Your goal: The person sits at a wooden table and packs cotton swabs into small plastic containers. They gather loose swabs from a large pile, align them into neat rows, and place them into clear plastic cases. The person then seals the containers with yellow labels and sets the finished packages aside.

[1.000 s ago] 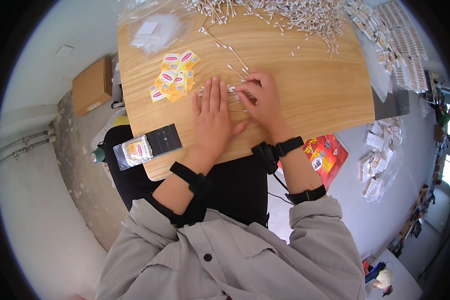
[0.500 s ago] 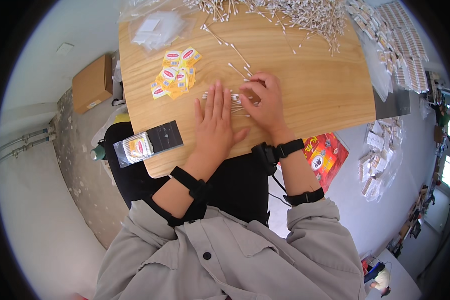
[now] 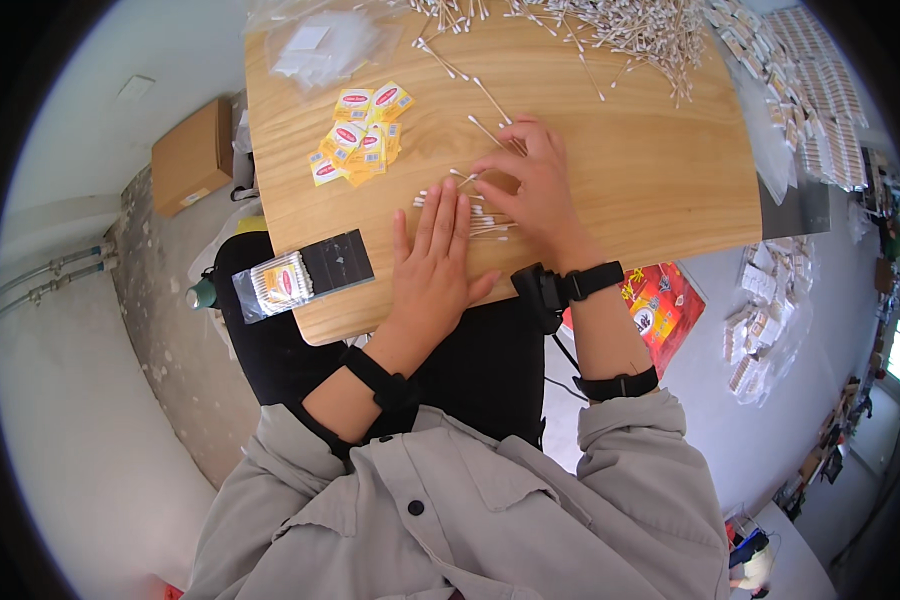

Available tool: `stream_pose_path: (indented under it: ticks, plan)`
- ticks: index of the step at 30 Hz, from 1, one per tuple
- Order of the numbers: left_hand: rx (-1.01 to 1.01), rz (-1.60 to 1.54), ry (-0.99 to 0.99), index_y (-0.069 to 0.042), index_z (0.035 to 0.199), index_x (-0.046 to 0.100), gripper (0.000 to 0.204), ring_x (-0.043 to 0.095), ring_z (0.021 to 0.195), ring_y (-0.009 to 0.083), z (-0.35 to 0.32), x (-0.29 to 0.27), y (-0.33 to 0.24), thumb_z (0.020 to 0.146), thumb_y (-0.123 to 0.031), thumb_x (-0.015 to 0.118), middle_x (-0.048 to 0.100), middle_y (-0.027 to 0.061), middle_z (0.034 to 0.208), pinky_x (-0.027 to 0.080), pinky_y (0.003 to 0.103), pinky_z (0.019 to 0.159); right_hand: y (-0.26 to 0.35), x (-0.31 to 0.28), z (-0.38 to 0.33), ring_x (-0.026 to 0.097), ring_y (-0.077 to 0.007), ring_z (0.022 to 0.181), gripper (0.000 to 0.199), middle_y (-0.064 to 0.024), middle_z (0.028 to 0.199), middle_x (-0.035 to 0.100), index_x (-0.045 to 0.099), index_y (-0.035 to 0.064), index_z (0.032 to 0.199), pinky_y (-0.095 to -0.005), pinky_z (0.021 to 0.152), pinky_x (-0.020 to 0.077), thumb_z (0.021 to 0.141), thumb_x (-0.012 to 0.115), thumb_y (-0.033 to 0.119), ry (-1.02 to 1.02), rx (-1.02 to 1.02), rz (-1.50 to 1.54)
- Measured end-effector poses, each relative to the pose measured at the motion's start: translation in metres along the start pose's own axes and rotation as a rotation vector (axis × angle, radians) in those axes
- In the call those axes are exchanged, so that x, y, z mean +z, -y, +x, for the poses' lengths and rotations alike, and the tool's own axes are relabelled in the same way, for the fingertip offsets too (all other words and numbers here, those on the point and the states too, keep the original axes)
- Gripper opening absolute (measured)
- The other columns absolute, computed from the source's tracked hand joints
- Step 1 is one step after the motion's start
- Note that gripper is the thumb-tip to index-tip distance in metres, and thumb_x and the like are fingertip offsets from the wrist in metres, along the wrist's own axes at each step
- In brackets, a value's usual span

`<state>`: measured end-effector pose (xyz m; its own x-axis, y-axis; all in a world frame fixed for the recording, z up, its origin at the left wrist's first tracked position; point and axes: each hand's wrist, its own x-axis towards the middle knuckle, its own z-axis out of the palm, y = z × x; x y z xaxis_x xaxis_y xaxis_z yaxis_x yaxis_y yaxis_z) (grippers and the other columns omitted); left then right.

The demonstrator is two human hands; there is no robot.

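Pressing the left hand (image 3: 432, 265) flat on the near middle of the worktop (image 3: 660, 180), palm down, fingers straight, gripping nothing. Partly covering a small batch of cotton swabs (image 3: 490, 225) with those fingers, white tips peeking out to left and right. Bending the right hand (image 3: 542, 190) over the right end of the batch, with thumb and forefinger curled close to a single swab (image 3: 464, 177); cannot tell whether pinching it. Farther off, a few loose swabs (image 3: 491, 100), trailing toward a big swab pile (image 3: 630, 35) at the far edge. On the left, overlapping yellow cards (image 3: 365, 135), with clear plastic bags (image 3: 320, 50) beyond. At the near left corner, a filled swab packet (image 3: 282, 282) beside a dark strip (image 3: 338, 265), partly past the edge
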<state>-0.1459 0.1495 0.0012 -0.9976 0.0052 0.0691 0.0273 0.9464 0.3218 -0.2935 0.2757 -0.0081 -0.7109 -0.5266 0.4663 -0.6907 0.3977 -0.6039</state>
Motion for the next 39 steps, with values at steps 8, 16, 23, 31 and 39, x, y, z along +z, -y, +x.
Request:
stream_pose_path:
  ticks: [8, 16, 23, 31, 39]
  plan:
    - [-0.003, 0.024, -0.021, 0.001, 0.148, 0.03, 0.098, 0.019, 0.148, 0.0276, -0.001, 0.001, 0.0, 0.075, -0.052, 0.069, 0.023, 0.0161, 0.158, 0.013, 0.055, 0.117, 0.002, -0.01, 0.001, 0.049, -0.0296, 0.107, 0.012, -0.0048, 0.101, 0.058, 0.069, 0.0135, 0.074, -0.0439, 0.092, 0.0393, 0.065, 0.077, 0.014, 0.021, -0.055, -0.089]
    - [-0.003, 0.022, -0.004, -0.001, 0.148, 0.031, 0.097, 0.02, 0.147, 0.0289, 0.0, 0.001, -0.001, 0.075, -0.052, 0.07, 0.022, 0.0171, 0.158, 0.015, 0.055, 0.116, -0.008, -0.019, -0.016, 0.05, -0.0321, 0.108, 0.012, -0.0056, 0.1, 0.058, 0.07, 0.0143, 0.076, -0.0447, 0.093, 0.0396, 0.066, 0.077, 0.014, -0.092, 0.035, -0.23]
    - [-0.068, -0.043, -0.055, -0.008, 0.149, 0.034, 0.105, 0.027, 0.142, 0.0355, 0.014, 0.004, -0.002, 0.063, -0.045, 0.082, 0.026, 0.0192, 0.155, 0.022, 0.055, 0.113, 0.001, -0.016, -0.022, 0.051, -0.0327, 0.108, 0.017, -0.0076, 0.099, 0.057, 0.071, 0.0129, 0.086, -0.0439, 0.094, 0.0412, 0.07, 0.076, 0.011, -0.09, 0.027, -0.132]
    - [0.088, -0.085, -0.022, -0.006, 0.15, 0.029, 0.111, 0.018, 0.148, 0.0319, 0.027, -0.01, 0.024, 0.063, -0.049, 0.082, 0.022, 0.016, 0.158, 0.018, 0.054, 0.116, 0.036, -0.033, -0.064, 0.052, -0.0291, 0.1, 0.026, -0.0102, 0.105, 0.054, 0.069, 0.0093, 0.099, -0.039, 0.086, 0.0448, 0.075, 0.077, 0.01, -0.086, 0.362, -0.051]
    - [0.077, 0.001, 0.008, -0.003, 0.151, 0.025, 0.109, 0.017, 0.148, 0.0312, 0.023, 0.0, 0.013, 0.07, -0.059, 0.072, 0.021, 0.0167, 0.158, 0.018, 0.054, 0.116, 0.034, -0.026, -0.079, 0.054, -0.0271, 0.101, 0.016, -0.0098, 0.104, 0.055, 0.07, 0.008, 0.088, -0.036, 0.083, 0.0472, 0.074, 0.077, 0.004, -0.075, 0.29, -0.066]
